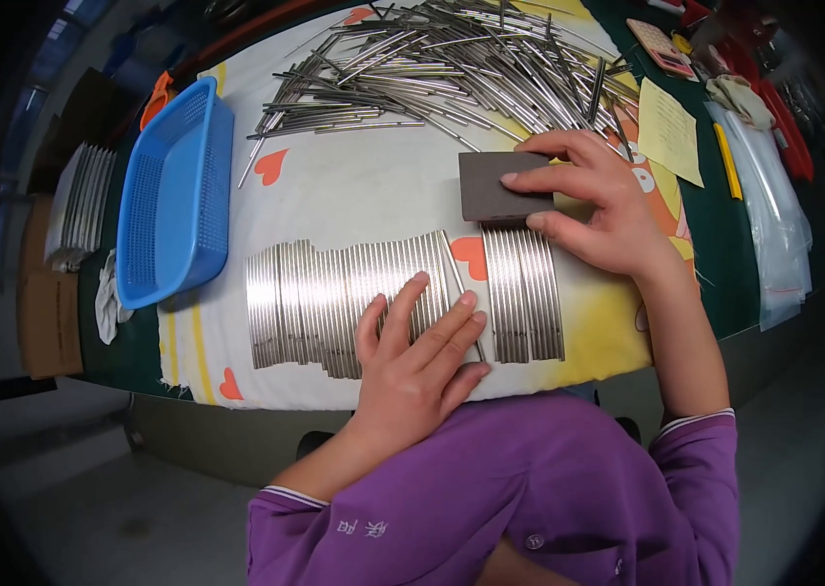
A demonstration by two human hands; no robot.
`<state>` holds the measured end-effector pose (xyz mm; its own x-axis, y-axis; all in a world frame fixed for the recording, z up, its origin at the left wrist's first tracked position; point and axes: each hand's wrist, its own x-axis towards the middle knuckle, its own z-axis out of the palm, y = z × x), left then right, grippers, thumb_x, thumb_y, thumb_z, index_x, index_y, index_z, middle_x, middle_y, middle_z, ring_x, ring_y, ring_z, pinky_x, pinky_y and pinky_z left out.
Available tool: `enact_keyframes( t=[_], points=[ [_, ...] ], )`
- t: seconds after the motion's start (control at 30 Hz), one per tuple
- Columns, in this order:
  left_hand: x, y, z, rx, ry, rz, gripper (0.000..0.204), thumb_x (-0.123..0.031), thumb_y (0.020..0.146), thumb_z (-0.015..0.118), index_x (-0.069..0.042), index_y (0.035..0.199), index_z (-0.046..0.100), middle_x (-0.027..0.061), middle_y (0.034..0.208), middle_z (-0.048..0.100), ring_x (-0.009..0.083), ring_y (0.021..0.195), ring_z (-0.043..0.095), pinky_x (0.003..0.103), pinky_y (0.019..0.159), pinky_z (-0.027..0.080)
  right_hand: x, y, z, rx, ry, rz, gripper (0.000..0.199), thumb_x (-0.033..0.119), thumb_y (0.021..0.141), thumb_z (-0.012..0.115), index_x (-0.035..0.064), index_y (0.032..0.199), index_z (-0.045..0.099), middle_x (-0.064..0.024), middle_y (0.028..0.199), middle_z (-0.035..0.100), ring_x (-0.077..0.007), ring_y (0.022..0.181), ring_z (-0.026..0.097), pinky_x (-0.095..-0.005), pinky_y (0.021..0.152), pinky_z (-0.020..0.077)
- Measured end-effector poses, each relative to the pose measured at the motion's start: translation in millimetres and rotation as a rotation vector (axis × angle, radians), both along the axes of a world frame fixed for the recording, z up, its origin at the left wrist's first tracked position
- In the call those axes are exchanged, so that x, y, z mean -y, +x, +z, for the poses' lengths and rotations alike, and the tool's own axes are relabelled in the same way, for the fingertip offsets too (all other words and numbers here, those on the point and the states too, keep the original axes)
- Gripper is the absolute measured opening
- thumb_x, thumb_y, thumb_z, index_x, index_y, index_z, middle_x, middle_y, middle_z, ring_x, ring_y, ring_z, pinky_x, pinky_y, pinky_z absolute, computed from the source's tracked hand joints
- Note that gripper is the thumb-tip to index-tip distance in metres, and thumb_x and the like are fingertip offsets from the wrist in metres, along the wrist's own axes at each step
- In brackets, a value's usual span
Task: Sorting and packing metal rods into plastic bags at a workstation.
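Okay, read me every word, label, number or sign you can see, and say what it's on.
Yellow paper: handwriting, too small to read.
Purple garment: white embroidered characters, not copied out here.
Pink calculator: key markings too small to read.
Dark block and neatly lined-up metal rods: no lettering I can make out.

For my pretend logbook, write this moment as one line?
left hand: on lined-up metal rods; right hand: gripping dark rectangular block; loose rods: heaped beyond

right hand holds a dark block beside rods
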<state>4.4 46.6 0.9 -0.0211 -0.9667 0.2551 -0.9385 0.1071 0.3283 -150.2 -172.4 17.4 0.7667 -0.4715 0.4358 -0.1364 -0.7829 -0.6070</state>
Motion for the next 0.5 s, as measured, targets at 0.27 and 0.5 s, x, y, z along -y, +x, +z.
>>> enact_keyframes(
  t=[0.27, 0.5],
  points=[
    [0.3, 4.5, -1.7, -0.064, 0.013, -0.068, 0.046, -0.028, 0.069, 0.075, -0.016, 0.113, 0.065, -0.0018, 0.13, 0.056, 0.036, 0.134, 0.033, 0.055, 0.109, 0.013, -0.9, 4.0, -3.8, -0.016, 0.06, 0.035, 0.041, 0.006, 0.065, 0.07, 0.0117, 0.105, 0.069, -0.0099, 0.114, 0.058, -0.0254, 0.108, 0.053, -0.0368, 0.092, 0.0443],
    [0.0, 5.0, -1.0, -0.109, 0.046, -0.062, 0.043, -0.024, 0.07, 0.074, -0.015, 0.111, 0.066, -0.0032, 0.131, 0.055, 0.0386, 0.136, 0.029, 0.061, 0.109, 0.008, -4.8, 5.4, -2.2, -0.1, 0.025, 0.074, 0.041, 0.007, 0.064, 0.071, 0.0125, 0.105, 0.069, -0.0085, 0.114, 0.058, -0.0251, 0.108, 0.053, -0.036, 0.09, 0.0451]
  ],
)
